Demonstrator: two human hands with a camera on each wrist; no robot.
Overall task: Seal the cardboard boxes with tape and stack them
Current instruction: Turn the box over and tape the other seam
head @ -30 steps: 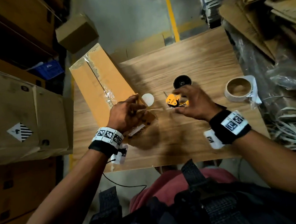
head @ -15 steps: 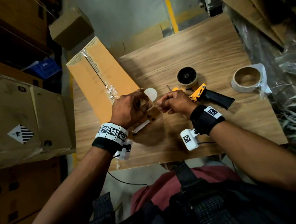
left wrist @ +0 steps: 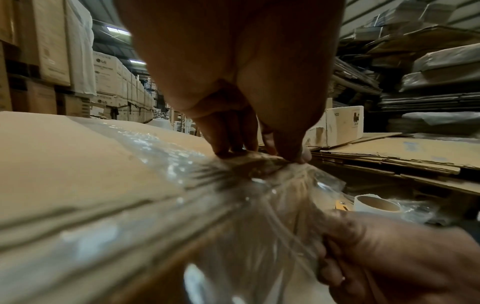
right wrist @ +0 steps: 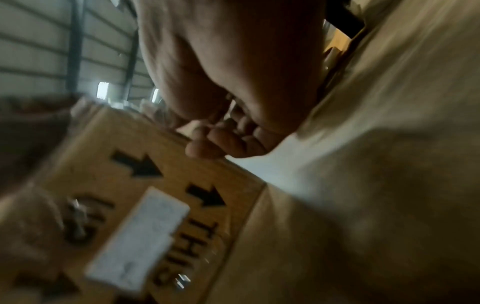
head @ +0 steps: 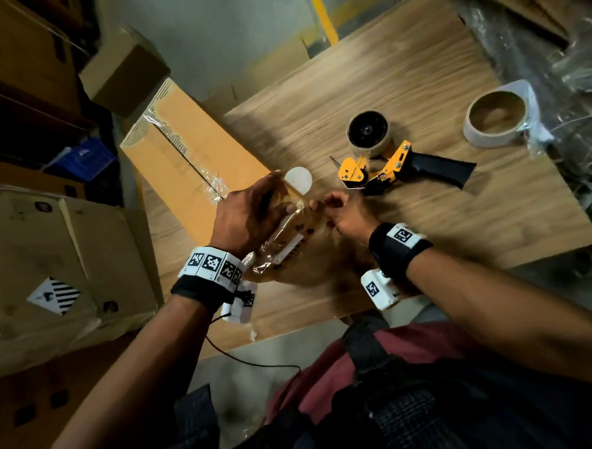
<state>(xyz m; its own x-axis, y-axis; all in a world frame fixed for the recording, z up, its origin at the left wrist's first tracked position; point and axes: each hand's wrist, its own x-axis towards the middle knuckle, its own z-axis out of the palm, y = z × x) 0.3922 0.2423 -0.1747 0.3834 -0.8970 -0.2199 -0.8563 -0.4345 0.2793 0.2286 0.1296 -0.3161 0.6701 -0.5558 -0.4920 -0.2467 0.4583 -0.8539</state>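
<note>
A long cardboard box (head: 188, 161) lies along the left of the wooden table (head: 443, 244), with clear tape down its top seam. At its near end my left hand (head: 286, 204) pinches a bunched strip of clear tape (left wrist: 259, 205) against the box edge (left wrist: 64, 164). My right hand (head: 328, 205), fingers curled, grips the loose end of that strip just right of the box. In the right wrist view its fingers (right wrist: 215, 144) sit at the box's end face (right wrist: 155, 185), which bears arrows and a white label. The yellow and black tape dispenser (head: 387, 164) lies on the table beyond my right hand.
A spare tape roll (head: 494, 117) rests at the table's far right, beside crumpled plastic. Large cartons (head: 50, 264) stand left of the table, and a small box (head: 125, 78) sits on the floor behind. Flattened cardboard (left wrist: 389, 152) is piled on the right.
My right hand has let go of the dispenser, which now lies on the table, and has moved left to the tape at the box end. My left hand stays there.
</note>
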